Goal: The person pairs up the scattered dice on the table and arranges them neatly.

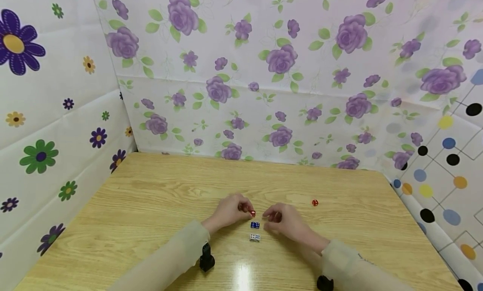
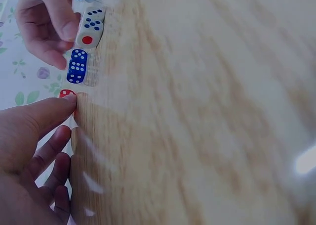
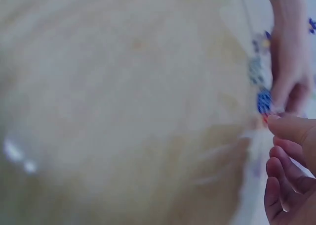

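Observation:
In the head view my left hand [image 1: 231, 210] pinches a red die [image 1: 253, 214] between thumb and fingertips, at or just above the tabletop. In the left wrist view its thumb lies against that red die [image 2: 66, 93], hiding part of it. Nearer me, two blue dice [image 1: 255, 225] stand side by side, and below them two white dice [image 1: 255, 237] touch in a pair. My right hand [image 1: 289, 226] hovers just right of the blue dice, its fingers loosely bent with nothing visible between them. The right wrist view is blurred.
A second red die [image 1: 315, 203] lies on the wooden table [image 1: 170, 177], beyond my right hand. Flowered cloth [image 1: 256, 106] hangs along the table's back edge, with patterned cloth at both sides. Black wrist mounts [image 1: 206, 259] hang below the sleeves.

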Motion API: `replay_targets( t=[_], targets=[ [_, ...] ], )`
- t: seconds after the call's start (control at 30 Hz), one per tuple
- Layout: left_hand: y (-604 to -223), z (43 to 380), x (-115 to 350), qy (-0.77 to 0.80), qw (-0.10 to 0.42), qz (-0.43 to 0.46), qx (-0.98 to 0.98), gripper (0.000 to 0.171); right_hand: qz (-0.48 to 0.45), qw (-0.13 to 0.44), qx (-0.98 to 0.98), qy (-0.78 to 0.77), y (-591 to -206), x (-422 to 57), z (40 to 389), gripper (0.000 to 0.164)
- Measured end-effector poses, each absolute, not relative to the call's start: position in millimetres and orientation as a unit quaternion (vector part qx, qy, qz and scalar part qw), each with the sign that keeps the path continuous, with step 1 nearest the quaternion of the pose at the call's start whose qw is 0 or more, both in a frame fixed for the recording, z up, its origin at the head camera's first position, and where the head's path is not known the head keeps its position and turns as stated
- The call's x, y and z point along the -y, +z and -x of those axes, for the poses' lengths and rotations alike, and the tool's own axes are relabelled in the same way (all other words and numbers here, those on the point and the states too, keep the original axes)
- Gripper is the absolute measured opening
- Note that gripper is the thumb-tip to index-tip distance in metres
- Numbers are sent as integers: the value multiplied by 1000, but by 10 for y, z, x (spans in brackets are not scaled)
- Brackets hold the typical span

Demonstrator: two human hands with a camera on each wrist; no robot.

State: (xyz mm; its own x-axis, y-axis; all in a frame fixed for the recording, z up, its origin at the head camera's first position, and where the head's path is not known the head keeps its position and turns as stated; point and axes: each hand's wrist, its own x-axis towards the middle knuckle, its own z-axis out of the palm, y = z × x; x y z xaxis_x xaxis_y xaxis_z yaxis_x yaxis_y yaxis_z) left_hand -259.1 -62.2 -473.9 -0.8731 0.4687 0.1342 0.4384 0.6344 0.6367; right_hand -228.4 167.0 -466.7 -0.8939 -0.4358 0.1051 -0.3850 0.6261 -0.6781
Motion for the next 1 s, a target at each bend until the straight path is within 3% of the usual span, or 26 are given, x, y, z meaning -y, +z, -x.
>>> replay_targets(
  t=[0.23, 0.53, 1.0],
  targets=[
    [-4731, 2573, 628, 348, 22, -252, -903, 8, 235, 24, -918, -320, -4459, -2122, 2525, 25],
    [-4737, 2564, 628, 348, 18, -250, -903, 8, 201, -36, -945, -257, -4351, -2815, 2699, 28],
    [-4731, 2577, 629, 353, 22, -253, -901, 7, 177, 0, -953, -247, -4548, -3163, 2788, 29]
  ],
)
